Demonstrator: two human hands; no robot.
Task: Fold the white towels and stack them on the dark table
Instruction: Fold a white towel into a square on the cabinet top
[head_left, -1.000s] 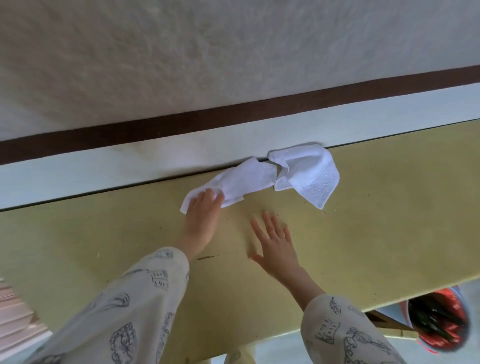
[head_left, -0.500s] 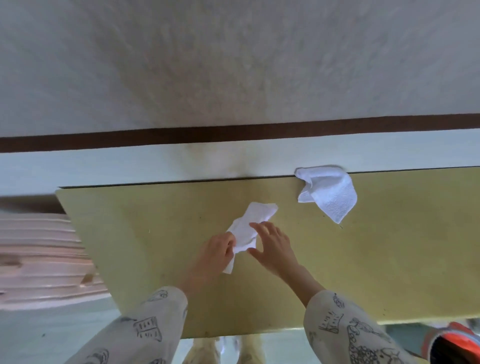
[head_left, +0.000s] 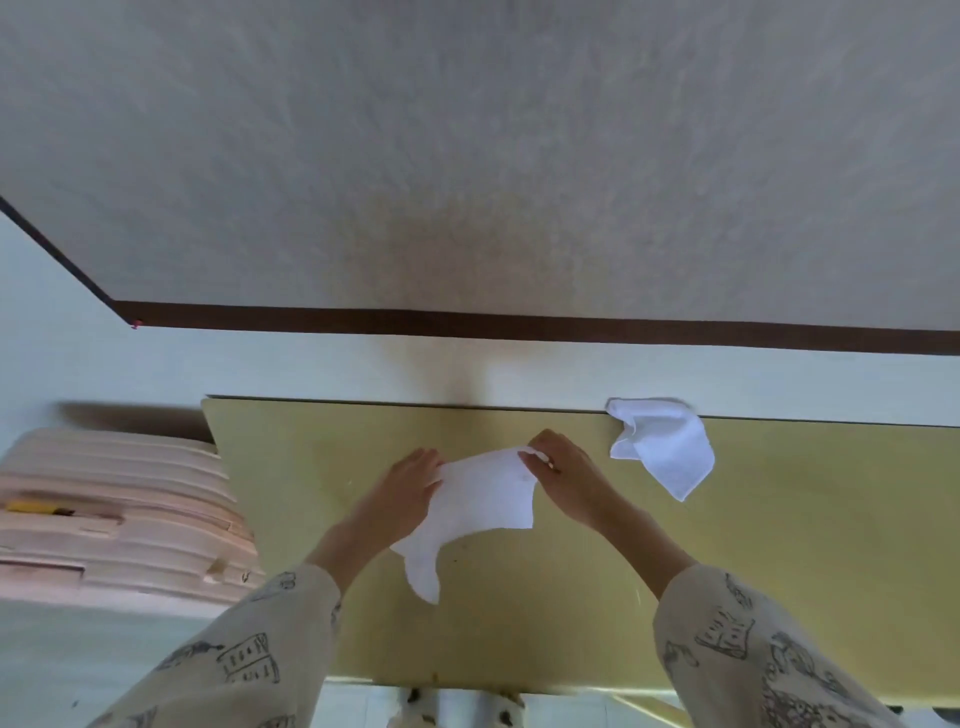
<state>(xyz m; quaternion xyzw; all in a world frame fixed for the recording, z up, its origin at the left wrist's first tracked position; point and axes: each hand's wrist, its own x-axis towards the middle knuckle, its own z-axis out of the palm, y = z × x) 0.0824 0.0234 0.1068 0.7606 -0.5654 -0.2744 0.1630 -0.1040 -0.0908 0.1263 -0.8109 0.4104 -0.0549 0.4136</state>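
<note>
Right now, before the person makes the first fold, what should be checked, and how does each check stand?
1. Both hands grip the towel: ok. The left hand and the right hand pinch the top edge of the held towel.
2. Towel spread flat: not ok. Its lower part hangs in a narrow twisted tail.
3. Bare tabletop underneath for folding: ok. The yellow table is bare below it.
4. Second towel clear of the work: ok. The crumpled towel lies apart, at the far edge.
5. Dark table for stacking in sight: cannot tell. Only the yellow one shows.
</note>
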